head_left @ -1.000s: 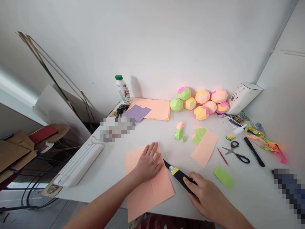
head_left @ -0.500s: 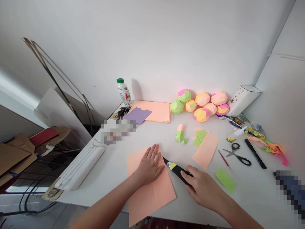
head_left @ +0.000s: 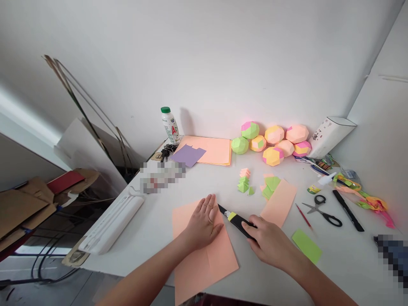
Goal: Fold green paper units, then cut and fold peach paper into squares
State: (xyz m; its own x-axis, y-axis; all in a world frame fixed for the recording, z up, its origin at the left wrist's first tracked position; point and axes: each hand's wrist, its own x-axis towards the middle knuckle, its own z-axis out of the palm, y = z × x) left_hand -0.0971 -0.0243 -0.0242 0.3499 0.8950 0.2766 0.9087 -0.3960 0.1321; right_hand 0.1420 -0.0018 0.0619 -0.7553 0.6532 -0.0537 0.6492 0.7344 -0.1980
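A peach sheet of paper [head_left: 191, 272] lies at the front of the white table, with a crease in it and its lower corner past the table edge. My left hand [head_left: 204, 223] rests flat on the sheet's upper part, fingers stretched out. In my right hand [head_left: 267, 242] is a black and yellow utility knife [head_left: 238, 222], gripped by its handle. Its blade points up and left, with the tip at the sheet's right edge near my left fingertips. Whether the tip touches the paper I cannot tell.
Scissors [head_left: 323, 211], a red pencil [head_left: 303, 216], a black pen-like stick [head_left: 348, 210] and a green paper piece [head_left: 307, 247] lie at the right. Several paper balls [head_left: 273, 156] sit by the wall. A white long device [head_left: 111, 225] and a bottle [head_left: 170, 126] stand at the left.
The whole view has shifted slightly, so everything appears a little further right and lower. Both hands, the knife and the sheet keep nearly the same places relative to each other.
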